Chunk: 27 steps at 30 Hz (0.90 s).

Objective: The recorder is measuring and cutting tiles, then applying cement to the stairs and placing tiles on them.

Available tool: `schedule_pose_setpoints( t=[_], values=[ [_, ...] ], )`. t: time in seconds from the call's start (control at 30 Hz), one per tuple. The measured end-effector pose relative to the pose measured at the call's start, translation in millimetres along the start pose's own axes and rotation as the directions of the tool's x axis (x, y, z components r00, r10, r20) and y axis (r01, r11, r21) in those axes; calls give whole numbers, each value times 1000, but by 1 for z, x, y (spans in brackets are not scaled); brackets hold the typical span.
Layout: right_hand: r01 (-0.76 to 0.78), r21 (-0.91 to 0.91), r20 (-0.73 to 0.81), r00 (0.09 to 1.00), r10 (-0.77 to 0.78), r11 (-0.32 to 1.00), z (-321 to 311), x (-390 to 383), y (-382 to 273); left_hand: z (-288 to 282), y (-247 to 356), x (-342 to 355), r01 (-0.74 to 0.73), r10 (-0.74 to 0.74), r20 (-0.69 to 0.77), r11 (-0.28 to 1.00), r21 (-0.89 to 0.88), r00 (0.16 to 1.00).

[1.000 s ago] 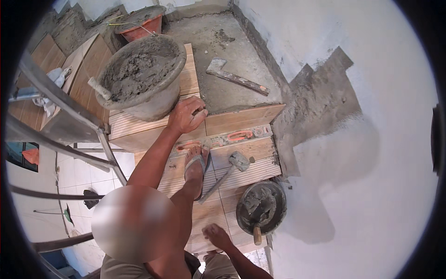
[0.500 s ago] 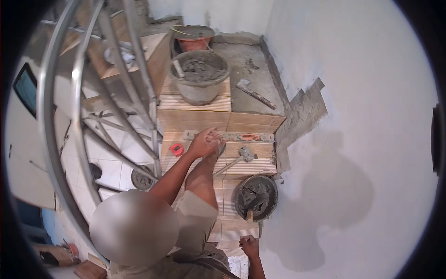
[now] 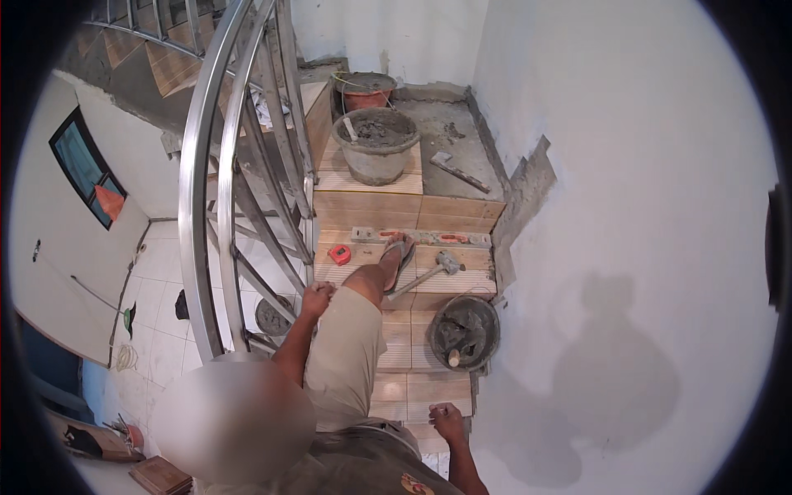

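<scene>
My left hand (image 3: 318, 299) rests beside my raised left knee, fingers curled in, with nothing visible in them. To the lower right, my right hand (image 3: 446, 421) hangs over the lower tiled steps with its fingers bent in, and no object shows there. A mallet (image 3: 445, 263) lies on the step beside my sandalled foot (image 3: 399, 257). Behind the foot, a long spirit level (image 3: 454, 239) lies along the riser. Left of the foot sits a red tape measure (image 3: 339, 254). A black bucket of mortar (image 3: 464, 333), with a wooden-handled tool in it, stands nearer, by the wall.
A large mortar tub (image 3: 376, 165) and an orange bucket (image 3: 367, 100) stand higher up. A hatchet-like tool (image 3: 459, 172) lies on the bare cement landing (image 3: 474, 136). Metal railing (image 3: 198, 181) runs along the left; a white wall (image 3: 627, 206) bounds the right. Another mortar container (image 3: 274, 315) sits below.
My left hand has drawn back from my foot to beside my knee. The view has shifted, showing more room on the left. My right hand stays over the lower steps.
</scene>
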State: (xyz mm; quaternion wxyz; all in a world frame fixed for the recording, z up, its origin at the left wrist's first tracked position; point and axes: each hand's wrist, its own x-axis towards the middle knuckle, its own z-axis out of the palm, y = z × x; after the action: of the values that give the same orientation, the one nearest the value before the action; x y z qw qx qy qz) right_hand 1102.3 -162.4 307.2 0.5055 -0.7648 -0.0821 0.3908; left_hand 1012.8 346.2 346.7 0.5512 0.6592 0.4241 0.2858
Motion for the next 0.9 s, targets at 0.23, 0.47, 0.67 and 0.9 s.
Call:
schedule_pose_setpoints(
  t=[0.23, 0.47, 0.67, 0.9],
  values=[
    [182, -128, -115, 974, -197, 975, -34, -5, -1, -24, 57, -37, -12, 2, -82, 993, -115, 997],
    [132, 5, -245, 961, -127, 991, -53, -42, 19, -22, 91, -69, 122, -144, -38, 930, -348, 989],
    [-28, 33, -310, 950, 37, 999, -44, -87, 52, -21, 111, -41, 77, -76, 16, 945, -319, 997],
    [-145, 64, -282, 946, 158, 987, -42, -93, 48, 9, 144, -39, 56, -45, 40, 945, -322, 998]
  ],
)
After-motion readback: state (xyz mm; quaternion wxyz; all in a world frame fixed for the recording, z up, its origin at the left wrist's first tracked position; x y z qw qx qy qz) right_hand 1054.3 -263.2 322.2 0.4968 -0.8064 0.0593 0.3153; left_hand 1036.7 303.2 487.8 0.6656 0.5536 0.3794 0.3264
